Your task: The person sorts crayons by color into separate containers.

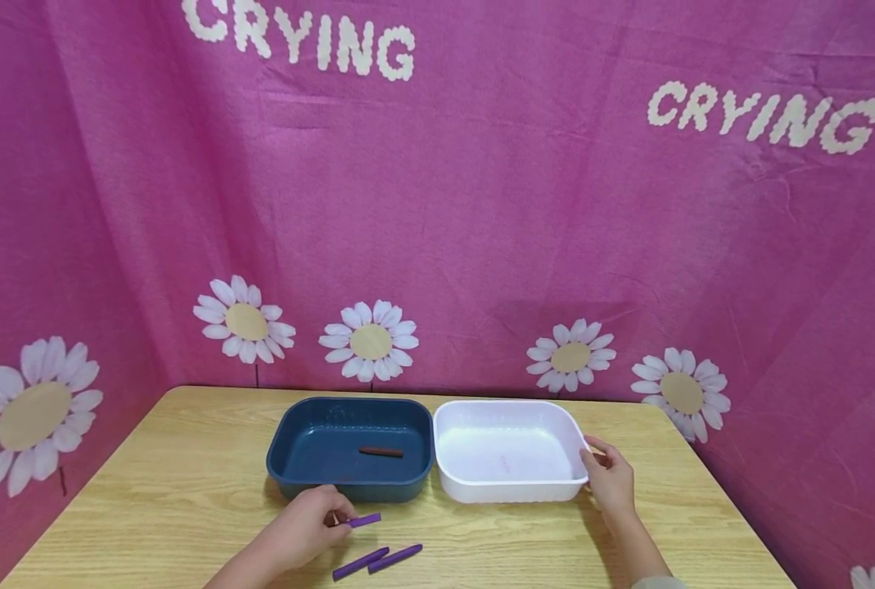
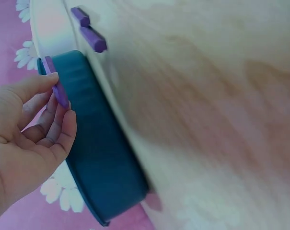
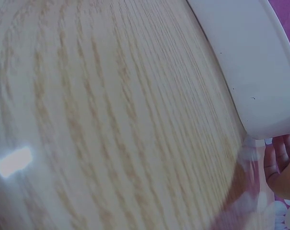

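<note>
My left hand (image 1: 308, 523) pinches a purple crayon (image 1: 366, 520) between thumb and fingertips, in front of the dark blue basin (image 1: 312, 484). In the left wrist view, the pinched crayon overlaps the basin's side. Two more purple crayons, a left one (image 1: 360, 564) and a right one (image 1: 396, 559), lie on the table close together, nearer to me. Inside the blue basin lies a brown crayon (image 1: 381, 451). At the right end of the white basin (image 1: 511, 492), my right hand (image 1: 612, 478) holds the rim; the right wrist view shows its fingers at the basin's corner.
Both basins stand side by side near the back of the wooden table (image 1: 187, 491). Behind and beside the table hangs a pink cloth (image 1: 466, 204) with printed daisies and white lettering.
</note>
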Demonstrator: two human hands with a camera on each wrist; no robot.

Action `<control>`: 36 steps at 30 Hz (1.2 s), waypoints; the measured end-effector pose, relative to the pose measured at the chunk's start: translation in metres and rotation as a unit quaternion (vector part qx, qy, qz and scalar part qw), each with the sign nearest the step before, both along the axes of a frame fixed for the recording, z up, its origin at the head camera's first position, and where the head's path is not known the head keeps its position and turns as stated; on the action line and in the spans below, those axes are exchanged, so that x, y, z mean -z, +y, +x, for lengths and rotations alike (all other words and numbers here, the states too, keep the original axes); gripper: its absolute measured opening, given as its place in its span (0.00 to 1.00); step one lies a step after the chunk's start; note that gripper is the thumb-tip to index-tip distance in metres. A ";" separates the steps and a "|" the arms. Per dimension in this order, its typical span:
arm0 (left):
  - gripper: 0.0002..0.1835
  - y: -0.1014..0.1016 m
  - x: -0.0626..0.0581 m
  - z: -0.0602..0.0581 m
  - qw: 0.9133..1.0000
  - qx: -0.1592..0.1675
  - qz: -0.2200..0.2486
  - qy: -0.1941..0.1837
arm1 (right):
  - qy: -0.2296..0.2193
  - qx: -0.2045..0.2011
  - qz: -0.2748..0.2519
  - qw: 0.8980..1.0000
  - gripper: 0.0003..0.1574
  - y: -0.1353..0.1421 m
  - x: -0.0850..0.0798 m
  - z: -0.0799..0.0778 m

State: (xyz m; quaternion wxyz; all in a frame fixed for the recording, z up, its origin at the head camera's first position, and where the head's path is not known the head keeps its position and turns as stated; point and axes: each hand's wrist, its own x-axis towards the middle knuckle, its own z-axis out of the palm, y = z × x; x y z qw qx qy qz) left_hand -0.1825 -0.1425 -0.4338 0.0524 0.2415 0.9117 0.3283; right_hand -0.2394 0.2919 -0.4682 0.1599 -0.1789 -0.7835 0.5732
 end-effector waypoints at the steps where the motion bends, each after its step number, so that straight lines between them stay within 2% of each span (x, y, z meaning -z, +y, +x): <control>1: 0.02 0.002 -0.002 0.000 1.000 0.001 -0.001 -0.001 | 0.000 0.000 0.000 1.000 0.24 0.000 0.000 0.000; 6: 0.02 0.011 -0.011 -0.002 1.000 0.010 0.004 -0.002 | 0.001 0.002 0.002 1.000 0.24 0.001 0.001 -0.001; 16: 0.03 0.028 -0.022 -0.008 1.000 0.023 0.011 0.006 | 0.009 0.004 0.001 1.000 0.23 0.001 0.003 -0.002; 26: 0.04 0.042 -0.032 -0.017 0.998 0.025 0.001 0.051 | 0.009 0.007 0.008 1.000 0.23 0.000 0.003 -0.002; 36: 0.03 0.058 -0.041 -0.027 0.999 0.020 0.006 0.042 | 0.012 0.009 0.007 1.000 0.23 0.000 0.003 -0.002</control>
